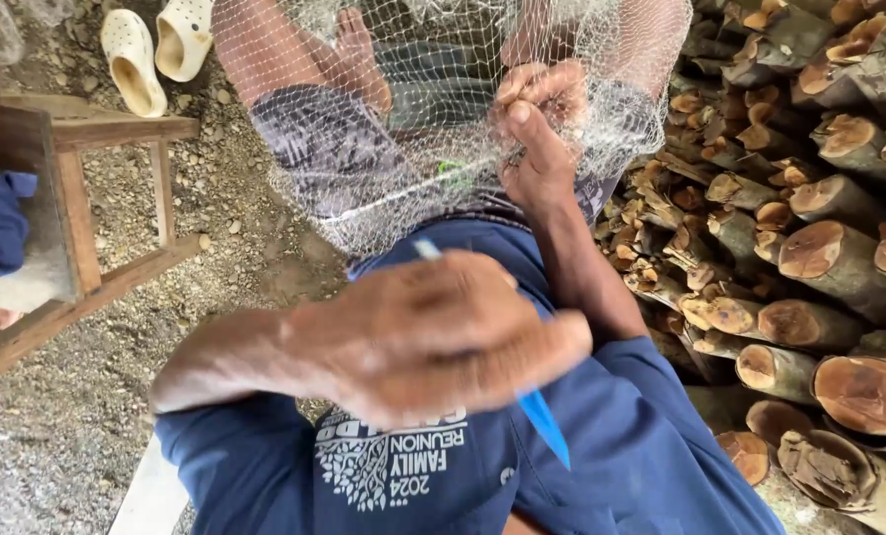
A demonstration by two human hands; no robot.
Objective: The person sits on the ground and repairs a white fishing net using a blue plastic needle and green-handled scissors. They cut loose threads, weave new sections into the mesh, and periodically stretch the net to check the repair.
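Both hands busy — left hand (433, 337) hiding blue needle (547, 426), right hand (537, 134) behind net (403, 129)

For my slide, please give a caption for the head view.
Left hand holds a blue tool; right hand pinches a white net beside stacked logs.

**The Ground and What Lies on It**

The ground (215, 188) is gravel with small stones. Two pale clogs (156, 45) lie on it at the top left. A wooden stool (76, 198) stands on it at the left. On the right, cut logs (809, 248) are stacked in a big pile, ends showing.
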